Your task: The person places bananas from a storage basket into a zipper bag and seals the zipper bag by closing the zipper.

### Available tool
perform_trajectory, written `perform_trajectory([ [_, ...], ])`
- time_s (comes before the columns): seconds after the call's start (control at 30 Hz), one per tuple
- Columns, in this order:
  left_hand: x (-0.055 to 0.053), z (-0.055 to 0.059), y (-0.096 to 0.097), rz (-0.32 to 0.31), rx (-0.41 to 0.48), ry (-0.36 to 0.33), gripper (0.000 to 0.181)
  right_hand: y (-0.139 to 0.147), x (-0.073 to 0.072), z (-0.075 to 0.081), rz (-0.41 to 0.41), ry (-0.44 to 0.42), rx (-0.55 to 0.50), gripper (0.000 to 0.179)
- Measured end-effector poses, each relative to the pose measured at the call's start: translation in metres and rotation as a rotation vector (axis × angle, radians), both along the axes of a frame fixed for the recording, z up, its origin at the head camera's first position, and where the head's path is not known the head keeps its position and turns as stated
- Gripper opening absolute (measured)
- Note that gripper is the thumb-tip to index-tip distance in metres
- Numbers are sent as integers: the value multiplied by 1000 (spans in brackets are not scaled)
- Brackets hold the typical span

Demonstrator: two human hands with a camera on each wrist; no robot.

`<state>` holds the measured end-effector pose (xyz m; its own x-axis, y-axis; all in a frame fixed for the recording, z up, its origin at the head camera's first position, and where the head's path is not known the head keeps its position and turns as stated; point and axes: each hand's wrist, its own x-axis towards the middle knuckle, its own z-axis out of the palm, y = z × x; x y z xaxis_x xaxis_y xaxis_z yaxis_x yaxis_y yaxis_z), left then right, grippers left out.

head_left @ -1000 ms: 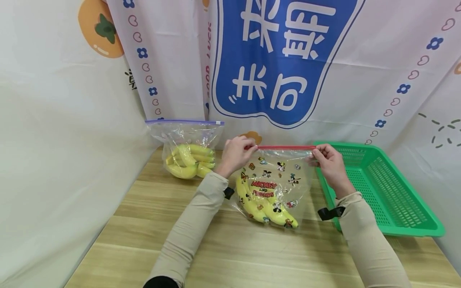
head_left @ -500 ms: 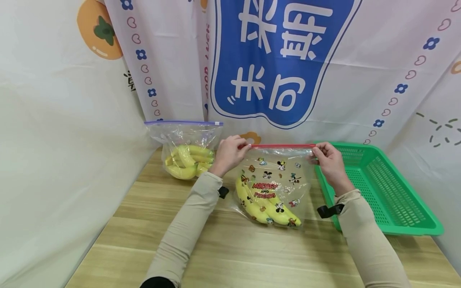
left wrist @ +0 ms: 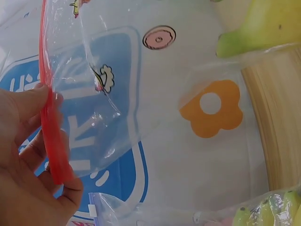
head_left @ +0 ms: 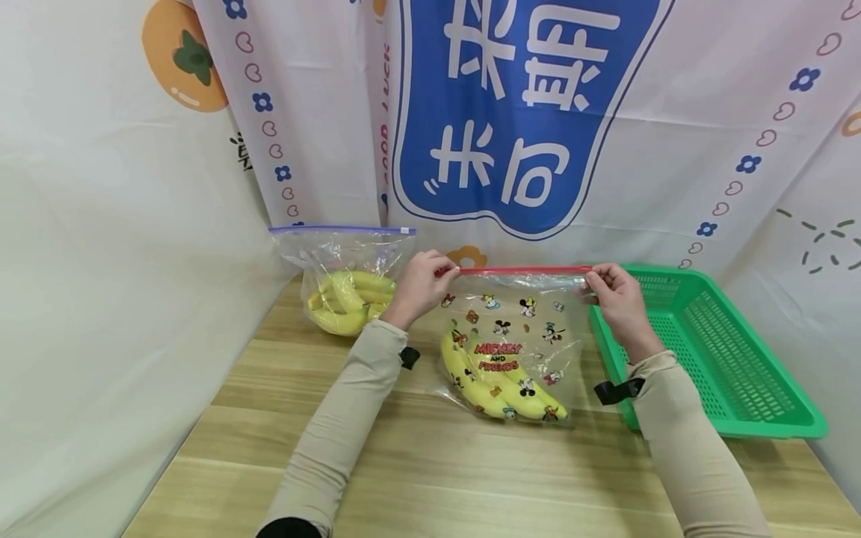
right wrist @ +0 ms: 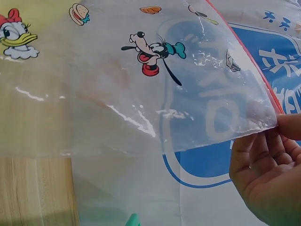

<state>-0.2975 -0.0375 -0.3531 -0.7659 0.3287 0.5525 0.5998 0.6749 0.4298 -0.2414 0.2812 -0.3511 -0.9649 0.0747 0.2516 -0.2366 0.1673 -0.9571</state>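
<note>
A clear zip bag [head_left: 538, 351] printed with cartoon figures hangs upright by its red zip strip [head_left: 525, 270], with yellow bananas [head_left: 480, 388] at its bottom. My left hand [head_left: 420, 288] pinches the strip's left end between thumb and fingers. In the left wrist view, the strip [left wrist: 56, 150] lies across the curled fingers of that hand [left wrist: 28, 160]. At the opposite top corner, my right hand [head_left: 620, 302] pinches the bag. The right wrist view shows thumb and fingers of the right hand [right wrist: 268, 174] on the corner where the red edge ends.
Behind my left hand, another clear bag [head_left: 323, 250] with a purple zip strip stands upright with bananas [head_left: 346, 291] inside. A green plastic basket [head_left: 760, 359] sits on the right of the wooden table [head_left: 471, 478]. A printed cloth [head_left: 323, 149] hangs behind the table.
My left hand has slid leftward along the red strip toward its left end. The bag with its bananas has shifted slightly right, while the right hand stays nearly in place.
</note>
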Motion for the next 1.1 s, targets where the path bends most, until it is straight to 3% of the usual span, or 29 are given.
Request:
perform_trajectory([
  [0.63,-8,5,-12,21,-30,-32,14,6,-16,-2,-47,-26,51,19],
  [1.1,-17,17,-19,52,-9,-24,15,8,-31,10,-85,-82,108,22],
])
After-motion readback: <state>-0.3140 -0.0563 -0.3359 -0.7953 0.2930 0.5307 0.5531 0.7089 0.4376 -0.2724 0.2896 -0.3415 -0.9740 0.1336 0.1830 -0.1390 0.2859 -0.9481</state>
